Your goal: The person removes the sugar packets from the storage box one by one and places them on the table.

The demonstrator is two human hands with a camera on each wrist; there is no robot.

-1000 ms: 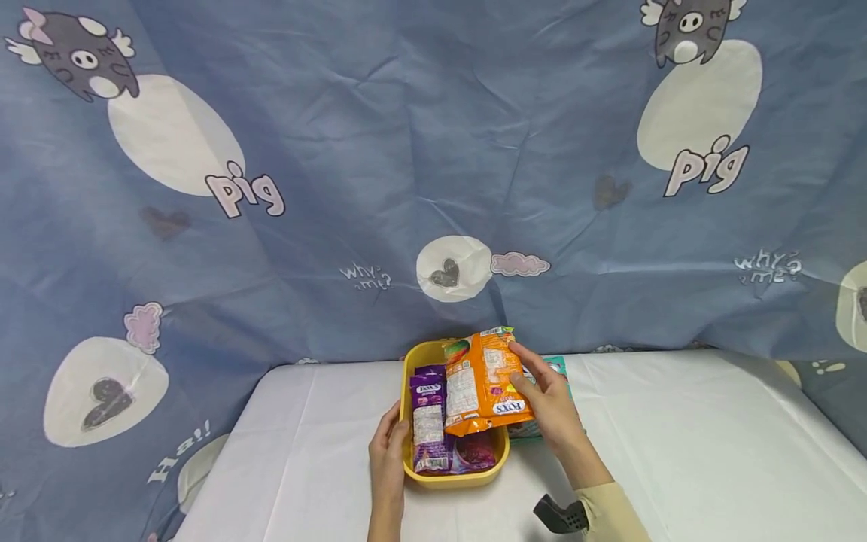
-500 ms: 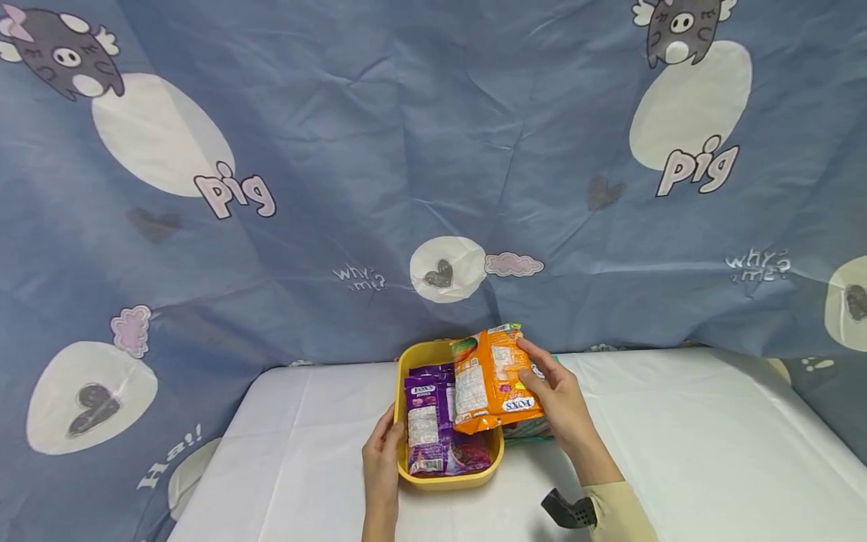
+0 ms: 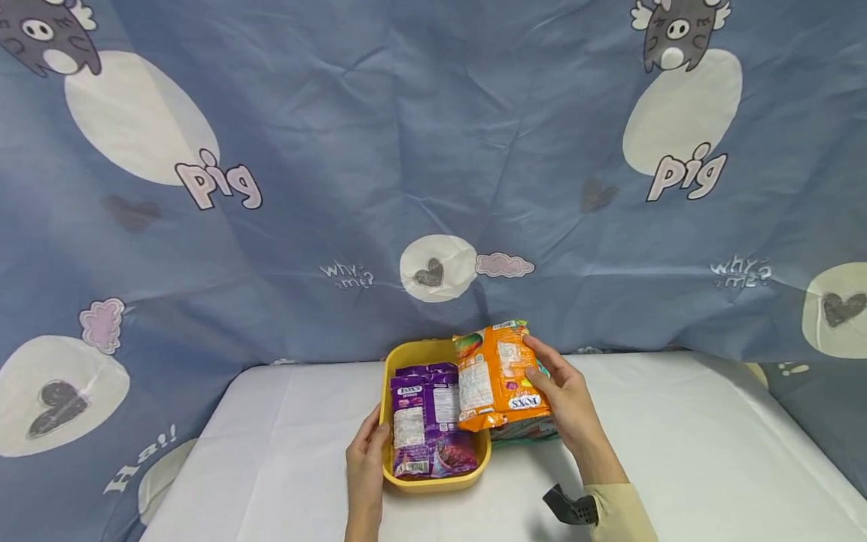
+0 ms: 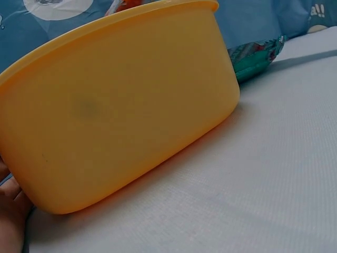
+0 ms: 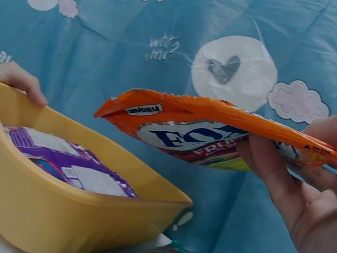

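Left hand [image 3: 366, 456] lower and gripping, right hand [image 3: 567, 397] higher and pinching, right forearm [image 3: 601, 461] slanting inward

The place looks like a screened-off tabletop corner; whether it belongs to a home or a studio cannot be told. Behind the worktop [image 3: 284, 452] hangs a creased blue curtain [image 3: 305, 165] printed with cartoon pigs [image 3: 679, 34], hearts [image 3: 430, 272] and clouds [image 3: 504, 265], showing beyond the worktop's side edges too; white cloth [image 3: 691, 452] covers its top.
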